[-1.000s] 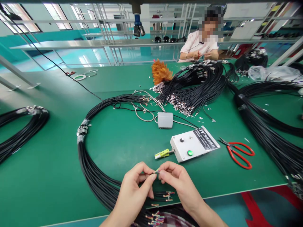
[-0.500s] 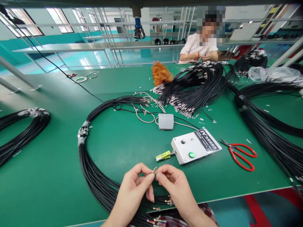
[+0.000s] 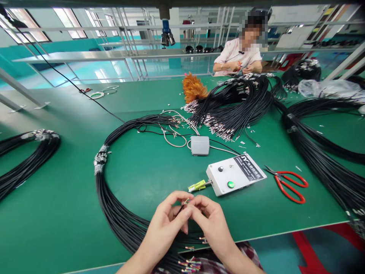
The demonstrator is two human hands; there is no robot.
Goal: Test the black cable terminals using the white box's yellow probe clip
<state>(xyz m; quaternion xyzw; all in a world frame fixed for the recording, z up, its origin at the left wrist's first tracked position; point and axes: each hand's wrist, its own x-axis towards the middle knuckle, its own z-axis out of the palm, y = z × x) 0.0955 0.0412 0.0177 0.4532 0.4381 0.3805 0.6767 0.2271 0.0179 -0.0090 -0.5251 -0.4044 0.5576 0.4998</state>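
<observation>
Between my two hands is the stripped end of a black cable [image 3: 181,208], its thin coloured wires fanning out at the tip. My left hand [image 3: 171,220] is closed around the cable just below that end. The fingertips of my right hand [image 3: 207,217] pinch at the wires, touching my left fingertips; which wires they hold is hidden. A bundle of black cables [image 3: 111,201] curves round on the left and passes under my wrists, its stripped ends [image 3: 189,264] at the table's front edge. Beyond my hands stands a grey control box [image 3: 235,174] with a yellow-green clip [image 3: 197,185] on its shaft.
Red-handled scissors [image 3: 291,184] lie right of the box. A small grey box [image 3: 200,145] sits behind it among loose cords. Large cable bundles [image 3: 242,102] and an orange duster [image 3: 194,88] fill the back. Across the table sits a person [image 3: 239,57] working with both hands.
My hands have drawn closer together and shifted slightly. The black cable jacket now shows between my fingers, and the right fingers cover more of the wires. The person across has moved their hands slightly.
</observation>
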